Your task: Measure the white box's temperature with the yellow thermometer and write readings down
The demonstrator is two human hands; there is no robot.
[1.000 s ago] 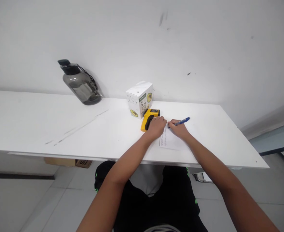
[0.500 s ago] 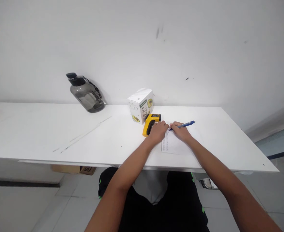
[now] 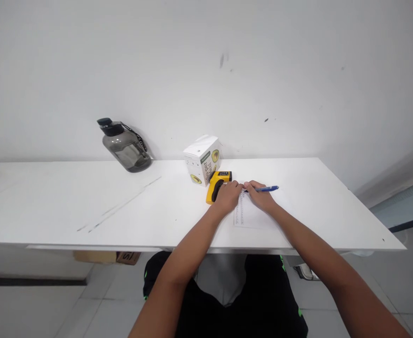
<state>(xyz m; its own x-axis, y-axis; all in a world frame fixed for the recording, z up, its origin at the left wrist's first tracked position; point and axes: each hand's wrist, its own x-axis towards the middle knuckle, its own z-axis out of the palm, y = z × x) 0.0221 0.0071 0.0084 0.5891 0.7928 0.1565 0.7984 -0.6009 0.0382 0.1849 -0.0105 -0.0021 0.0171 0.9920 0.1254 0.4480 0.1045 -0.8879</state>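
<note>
On the white bench (image 3: 315,211), before the pale wall (image 3: 298,84), a sheet of paper (image 3: 256,217) is laid between the forearms, with small marks visible along its left side. By the grip of the right hand (image 3: 260,195), a blue pen (image 3: 270,188) is grasped low on its shaft, its rear end slanted off to the right; the tip is mostly hidden, near the upper part of the sheet. The left hand (image 3: 228,195) is laid over the sheet's upper left area, its fingertips just beside the right hand; whether its grip is released or pinched on the paper's edge cannot be told.

For neat writing, the sheet should be pressed flat by the left hand, with its fingertips placed clear of the line being written. The pen is best held lightly, and the side of the right hand should be rested on the paper so that small strokes are steadied. Spacing can be judged against the marks already there.

Close to the left hand a yellow gun-shaped device (image 3: 210,192) is placed, by a white box (image 3: 196,164) printed with avocados; it should not be nudged. Farther left, a dark-capped bottle (image 3: 124,151) is stood well apart.
</note>
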